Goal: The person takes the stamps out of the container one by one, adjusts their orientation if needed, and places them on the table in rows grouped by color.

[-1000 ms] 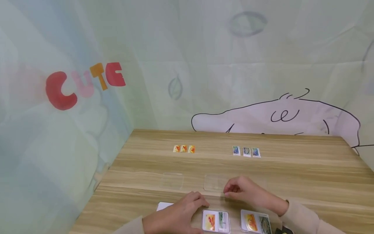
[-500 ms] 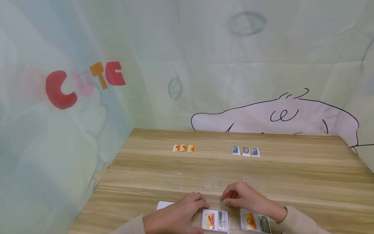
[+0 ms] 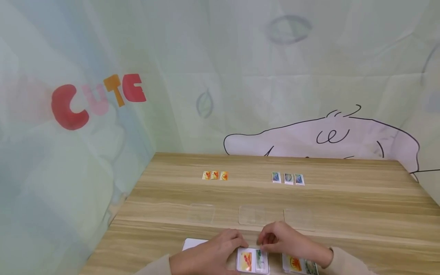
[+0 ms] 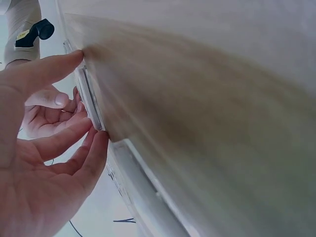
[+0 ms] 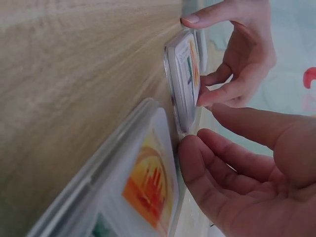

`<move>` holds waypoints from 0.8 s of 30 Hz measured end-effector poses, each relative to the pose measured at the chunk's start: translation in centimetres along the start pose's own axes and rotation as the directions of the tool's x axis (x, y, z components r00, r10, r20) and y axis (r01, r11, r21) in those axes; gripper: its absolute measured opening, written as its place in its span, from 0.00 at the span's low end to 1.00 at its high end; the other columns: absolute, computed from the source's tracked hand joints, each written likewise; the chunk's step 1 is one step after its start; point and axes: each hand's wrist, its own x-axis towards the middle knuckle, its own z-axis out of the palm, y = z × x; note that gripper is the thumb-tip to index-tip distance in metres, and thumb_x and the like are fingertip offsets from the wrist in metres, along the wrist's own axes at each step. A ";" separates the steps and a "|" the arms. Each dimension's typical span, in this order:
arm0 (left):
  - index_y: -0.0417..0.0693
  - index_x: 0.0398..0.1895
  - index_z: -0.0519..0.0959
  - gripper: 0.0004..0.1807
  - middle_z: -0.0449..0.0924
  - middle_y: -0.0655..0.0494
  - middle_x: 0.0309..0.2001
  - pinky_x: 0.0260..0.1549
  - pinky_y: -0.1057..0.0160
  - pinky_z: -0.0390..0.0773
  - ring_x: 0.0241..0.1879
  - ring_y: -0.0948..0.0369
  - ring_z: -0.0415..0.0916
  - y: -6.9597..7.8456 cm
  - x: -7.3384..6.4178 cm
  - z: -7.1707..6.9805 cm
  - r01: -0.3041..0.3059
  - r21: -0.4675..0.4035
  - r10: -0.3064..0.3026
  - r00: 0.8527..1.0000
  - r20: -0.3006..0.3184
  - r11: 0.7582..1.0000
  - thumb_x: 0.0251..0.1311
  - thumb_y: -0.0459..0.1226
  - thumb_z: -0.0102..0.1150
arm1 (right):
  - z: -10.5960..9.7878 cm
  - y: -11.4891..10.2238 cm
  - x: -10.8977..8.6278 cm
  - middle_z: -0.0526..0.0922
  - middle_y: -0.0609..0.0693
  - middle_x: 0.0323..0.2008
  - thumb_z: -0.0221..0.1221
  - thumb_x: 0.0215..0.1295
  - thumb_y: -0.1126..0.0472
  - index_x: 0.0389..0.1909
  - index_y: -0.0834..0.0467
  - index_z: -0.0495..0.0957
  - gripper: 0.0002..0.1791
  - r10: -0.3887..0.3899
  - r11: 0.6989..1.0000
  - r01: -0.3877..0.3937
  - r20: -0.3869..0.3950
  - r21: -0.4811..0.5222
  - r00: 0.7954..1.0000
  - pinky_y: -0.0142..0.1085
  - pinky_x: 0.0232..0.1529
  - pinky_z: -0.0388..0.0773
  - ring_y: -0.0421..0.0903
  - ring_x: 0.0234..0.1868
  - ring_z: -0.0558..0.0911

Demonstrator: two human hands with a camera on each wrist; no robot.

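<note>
A clear flat plastic case (image 3: 252, 261) lies near the table's front, with an orange stamp and a green one on white inside. My left hand (image 3: 207, 254) holds its left side, fingers at the far edge and thumb towards the near one. At the case's far right corner is my right hand (image 3: 288, 242), its fingers bent; in the right wrist view its index fingertip is beside the case and the thumb stands apart from it. A second case (image 3: 299, 264) with an orange and a dark stamp lies to the right, partly under my right wrist.
A third white case (image 3: 192, 243) is mostly behind my left hand. Clear plastic covers (image 3: 201, 213) lie in a row across the table (image 3: 165, 194). Farther back are orange stamps (image 3: 215, 175) and blue-green stamps (image 3: 288, 178). A printed curtain (image 3: 192, 57) stands behind.
My right hand has moved a little nearer and to the left, down to the middle case's far right corner. The rightmost clear cover has come into view. My left hand stays put.
</note>
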 end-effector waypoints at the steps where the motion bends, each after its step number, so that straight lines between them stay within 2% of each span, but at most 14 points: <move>1: 0.49 0.58 0.76 0.30 0.67 0.64 0.54 0.50 0.70 0.72 0.53 0.70 0.64 0.0 0.0 0.0 0.002 -0.006 -0.002 1.000 0.004 1.000 0.61 0.58 0.63 | 0.1 0.0 0.0 0.81 0.40 0.29 0.66 0.63 0.66 0.37 0.63 0.83 0.04 0.002 1.000 -0.002 0.003 -0.002 1.000 0.29 0.33 0.76 0.34 0.30 0.76; 11: 0.48 0.57 0.77 0.30 0.69 0.64 0.53 0.50 0.71 0.72 0.53 0.71 0.64 -0.1 0.2 0.0 0.014 -0.005 -0.014 1.000 0.018 1.000 0.60 0.57 0.65 | 0.3 -0.2 0.4 0.78 0.39 0.26 0.69 0.60 0.65 0.35 0.62 0.84 0.06 0.008 0.999 -0.007 0.024 -0.041 1.000 0.28 0.30 0.74 0.33 0.28 0.74; 18: 0.49 0.57 0.77 0.30 0.69 0.65 0.53 0.50 0.69 0.72 0.52 0.70 0.65 0.0 0.4 0.0 0.041 -0.004 -0.041 0.999 0.036 0.999 0.59 0.57 0.65 | 0.3 -0.1 0.3 0.78 0.39 0.28 0.70 0.58 0.65 0.35 0.61 0.84 0.07 -0.026 0.998 0.027 0.026 -0.056 0.999 0.29 0.30 0.75 0.32 0.29 0.74; 24: 0.48 0.57 0.77 0.29 0.69 0.64 0.53 0.50 0.70 0.72 0.52 0.70 0.65 0.0 0.4 -0.1 0.031 0.009 -0.031 0.999 0.030 0.999 0.60 0.56 0.66 | 0.3 0.1 0.3 0.78 0.39 0.28 0.73 0.54 0.62 0.35 0.60 0.84 0.10 -0.032 0.996 0.034 0.023 -0.080 0.999 0.29 0.30 0.75 0.33 0.29 0.75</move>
